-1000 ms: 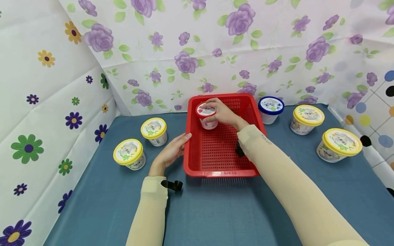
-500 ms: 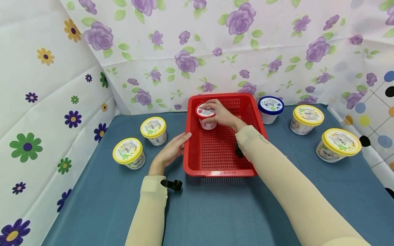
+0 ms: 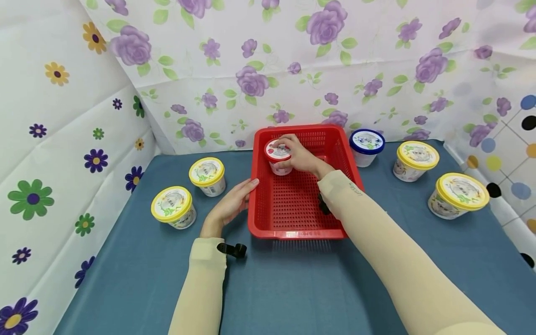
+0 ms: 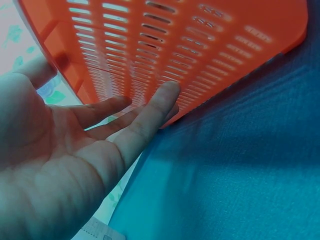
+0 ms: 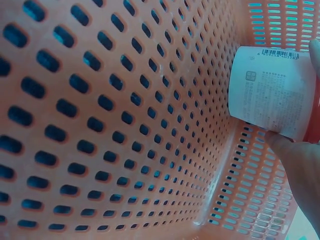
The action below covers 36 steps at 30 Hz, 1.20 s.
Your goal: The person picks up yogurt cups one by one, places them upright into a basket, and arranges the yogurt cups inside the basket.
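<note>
A white tub with a red lid (image 3: 278, 151) stands upright in the back left corner of the red plastic basket (image 3: 305, 235). From above, my right hand (image 3: 302, 156) grips it, with fingers and thumb spread around the lid and side. In the right wrist view the tub's printed side (image 5: 272, 92) and barcode show, its base against the basket's perforated floor (image 5: 115, 125). My left hand (image 3: 230, 204) is at the basket's left side. The left wrist view shows its fairly straight fingers touching the outer wall (image 4: 200, 45), with the thumb near the rim.
Two yellow-lidded tubs, a nearer one (image 3: 173, 207) and a farther one (image 3: 207, 177), stand left of the basket. To the right are a blue-lidded tub (image 3: 366, 147) close beside it and two more yellow-lidded tubs (image 3: 416, 160). Flowered sheeting (image 3: 201, 93) rises behind the blue tabletop (image 3: 284, 288).
</note>
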Motion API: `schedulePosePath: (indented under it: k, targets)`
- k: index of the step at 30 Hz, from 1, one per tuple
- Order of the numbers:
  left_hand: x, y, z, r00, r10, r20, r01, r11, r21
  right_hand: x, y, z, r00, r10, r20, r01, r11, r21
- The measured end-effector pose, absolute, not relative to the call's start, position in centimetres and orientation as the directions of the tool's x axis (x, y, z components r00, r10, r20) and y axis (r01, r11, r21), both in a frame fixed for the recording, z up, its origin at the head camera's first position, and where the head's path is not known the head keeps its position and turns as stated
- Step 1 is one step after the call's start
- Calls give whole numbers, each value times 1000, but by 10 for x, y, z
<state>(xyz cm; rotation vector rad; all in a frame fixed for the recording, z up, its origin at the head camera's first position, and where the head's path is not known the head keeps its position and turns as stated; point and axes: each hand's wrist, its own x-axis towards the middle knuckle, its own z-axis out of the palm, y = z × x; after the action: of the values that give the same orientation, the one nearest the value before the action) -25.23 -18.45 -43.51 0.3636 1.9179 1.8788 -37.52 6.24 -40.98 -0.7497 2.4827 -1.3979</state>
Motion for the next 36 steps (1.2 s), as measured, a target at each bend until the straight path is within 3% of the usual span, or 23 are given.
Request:
schedulePosePath:
  k: [15, 36]
  targets:
    - [-254, -184, -433, -878, 466, -112, -99, 52, 994, -375, 63, -405, -880, -463, 104, -362, 512, -779]
    - [-252, -184, -436, -884, 447, -137, -124, 57, 991, -376, 63, -405, -856, -512, 75, -381, 525, -761]
